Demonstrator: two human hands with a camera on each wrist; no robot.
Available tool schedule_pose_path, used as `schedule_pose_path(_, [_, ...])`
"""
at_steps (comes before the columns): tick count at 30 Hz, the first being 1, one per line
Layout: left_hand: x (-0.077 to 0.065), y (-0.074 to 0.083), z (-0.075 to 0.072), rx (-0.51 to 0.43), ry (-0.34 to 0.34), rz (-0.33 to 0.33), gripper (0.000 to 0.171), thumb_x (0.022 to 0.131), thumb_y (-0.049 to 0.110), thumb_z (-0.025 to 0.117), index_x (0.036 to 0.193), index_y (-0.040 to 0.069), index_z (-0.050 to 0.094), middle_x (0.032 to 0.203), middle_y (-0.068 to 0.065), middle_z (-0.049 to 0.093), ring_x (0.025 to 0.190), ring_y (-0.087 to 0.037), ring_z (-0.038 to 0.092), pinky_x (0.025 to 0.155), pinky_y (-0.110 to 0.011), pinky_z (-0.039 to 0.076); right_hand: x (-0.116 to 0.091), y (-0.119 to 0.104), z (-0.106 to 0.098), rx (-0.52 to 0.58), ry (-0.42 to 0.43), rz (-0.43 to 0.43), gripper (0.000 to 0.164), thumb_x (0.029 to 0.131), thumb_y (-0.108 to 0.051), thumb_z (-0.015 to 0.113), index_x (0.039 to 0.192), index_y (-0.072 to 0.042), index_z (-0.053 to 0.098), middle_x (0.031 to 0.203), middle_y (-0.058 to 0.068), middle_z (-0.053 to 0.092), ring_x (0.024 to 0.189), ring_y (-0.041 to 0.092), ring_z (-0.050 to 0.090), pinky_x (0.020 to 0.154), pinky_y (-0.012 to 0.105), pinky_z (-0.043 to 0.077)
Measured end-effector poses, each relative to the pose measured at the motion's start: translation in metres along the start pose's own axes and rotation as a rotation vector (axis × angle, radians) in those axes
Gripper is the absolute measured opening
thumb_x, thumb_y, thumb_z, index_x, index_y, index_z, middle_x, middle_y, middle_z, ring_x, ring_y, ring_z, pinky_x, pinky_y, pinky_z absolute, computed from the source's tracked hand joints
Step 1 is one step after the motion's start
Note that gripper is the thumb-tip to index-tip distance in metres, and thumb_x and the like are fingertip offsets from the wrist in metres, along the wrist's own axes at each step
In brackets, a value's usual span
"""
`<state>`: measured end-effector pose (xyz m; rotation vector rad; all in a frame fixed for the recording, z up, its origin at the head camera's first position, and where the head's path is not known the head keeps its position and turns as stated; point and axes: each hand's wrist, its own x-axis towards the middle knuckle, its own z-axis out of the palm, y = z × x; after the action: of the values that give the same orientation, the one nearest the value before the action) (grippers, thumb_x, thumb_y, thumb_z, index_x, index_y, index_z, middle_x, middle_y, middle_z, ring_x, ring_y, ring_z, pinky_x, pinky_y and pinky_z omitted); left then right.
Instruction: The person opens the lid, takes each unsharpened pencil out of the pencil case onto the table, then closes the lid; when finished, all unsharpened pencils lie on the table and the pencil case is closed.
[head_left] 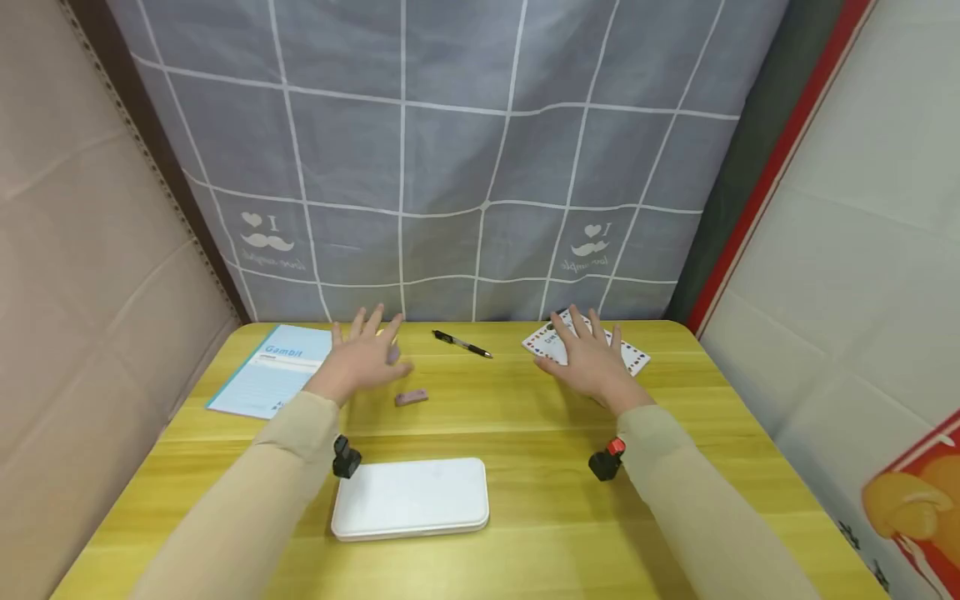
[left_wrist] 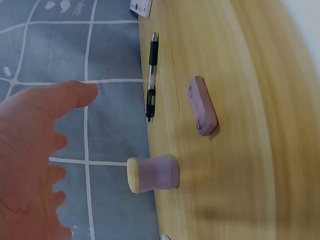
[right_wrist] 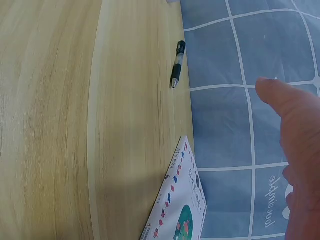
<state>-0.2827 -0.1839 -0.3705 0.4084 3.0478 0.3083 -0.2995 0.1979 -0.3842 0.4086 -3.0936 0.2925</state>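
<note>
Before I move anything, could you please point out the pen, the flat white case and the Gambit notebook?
Pen (left_wrist: pixel 152 76): left wrist view, pale middle of its barrel.
Flat white case (head_left: pixel 411 497): head view, middle of its top.
Gambit notebook (head_left: pixel 272 375): head view, middle of its cover.

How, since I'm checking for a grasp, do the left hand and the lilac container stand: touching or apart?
Apart: the left wrist view shows gridded curtain between the left hand and the lilac container.

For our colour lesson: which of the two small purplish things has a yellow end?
The waisted cylinder, yellow at one end; the flatter block shows no yellow.
</note>
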Motion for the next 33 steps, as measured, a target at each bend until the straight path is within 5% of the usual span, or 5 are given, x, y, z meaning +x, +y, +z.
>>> schedule_pose_path(4, [-0.019,0.004,0.008,-0.06,0.012,0.168,0.084,0.1,0.05,0.066,0.165,0.008,0.031,0.168,-0.024,0.025,0.153,-0.05,0.022,0.122,-0.07,0.018,0.002,-0.002,0.004,-0.003,0.011,-0.004,0.097,0.097,-0.081,0.039,0.17,-0.023,0.011,0.175,0.016,-0.001,0.158,0.044,-0.009,0.117,0.076,-0.011])
schedule_pose_path(8, [-0.053,0.011,0.028,-0.178,-0.133,0.321,0.083,0.096,0.05,0.072,0.16,0.006,0.041,0.163,-0.02,0.04,0.149,-0.045,0.037,0.119,-0.062,0.032,0.002,-0.005,0.009,-0.004,0.016,-0.024,0.096,0.097,-0.081,0.039,0.17,-0.024,0.013,0.175,0.016,0.001,0.158,0.044,-0.007,0.118,0.076,-0.007])
schedule_pose_path(16, [-0.099,0.017,0.065,-0.159,-0.29,0.424,0.112,0.07,0.064,0.089,0.157,0.011,0.044,0.138,-0.002,0.051,0.123,-0.021,0.051,0.102,-0.046,0.052,0.004,-0.017,0.016,0.057,0.057,-0.13,0.086,0.102,-0.062,0.056,0.169,-0.021,0.02,0.173,0.016,0.015,0.157,0.048,0.012,0.118,0.077,0.002])
schedule_pose_path(25, [-0.081,0.017,0.078,-0.114,-0.239,0.39,0.106,0.063,0.046,0.093,0.153,0.01,0.05,0.129,-0.001,0.056,0.112,-0.017,0.055,0.095,-0.042,0.055,-0.001,-0.029,0.03,0.115,0.042,-0.276,0.076,0.099,-0.05,0.068,0.161,-0.015,0.041,0.165,0.019,0.036,0.154,0.046,0.026,0.117,0.078,0.013])
schedule_pose_path(33, [-0.049,-0.009,0.072,-0.122,-0.178,0.406,0.103,0.07,0.031,0.09,0.156,-0.002,0.043,0.165,-0.019,0.036,0.143,-0.043,0.046,0.115,-0.057,0.041,-0.011,-0.056,0.052,0.174,-0.068,-0.45,0.072,0.096,-0.042,0.075,0.155,-0.01,0.049,0.159,0.017,0.047,0.148,0.043,0.039,0.123,0.062,0.026])
